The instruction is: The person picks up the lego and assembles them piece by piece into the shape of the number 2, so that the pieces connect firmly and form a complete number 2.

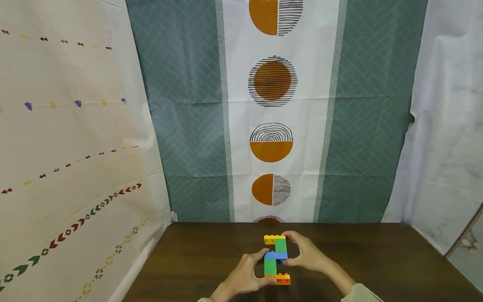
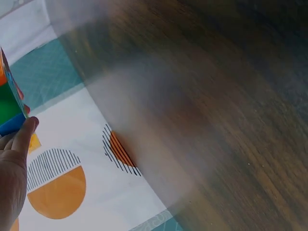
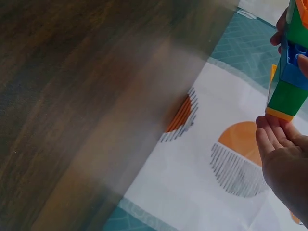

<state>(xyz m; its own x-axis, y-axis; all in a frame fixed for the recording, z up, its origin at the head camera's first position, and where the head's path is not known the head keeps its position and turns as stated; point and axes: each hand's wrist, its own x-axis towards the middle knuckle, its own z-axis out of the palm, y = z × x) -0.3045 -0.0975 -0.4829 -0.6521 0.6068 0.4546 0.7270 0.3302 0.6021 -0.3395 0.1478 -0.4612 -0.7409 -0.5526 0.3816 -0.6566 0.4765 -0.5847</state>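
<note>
A structure of large toy building bricks is held up above the table between both hands. From top to bottom in the head view it runs yellow, green, blue, green and orange, with the bricks offset from one another. My left hand grips the lower part from the left, thumb by the orange brick and fingers by the blue brick. On the other side my right hand grips the upper part, fingers at the yellow brick and thumb near the blue one. Each wrist view catches the structure only partly, at the frame's edge.
A dark wooden table spreads under the hands. Behind it hangs a green and white cloth with orange circles. Patterned pale cloth covers the left side, and white cloth the right.
</note>
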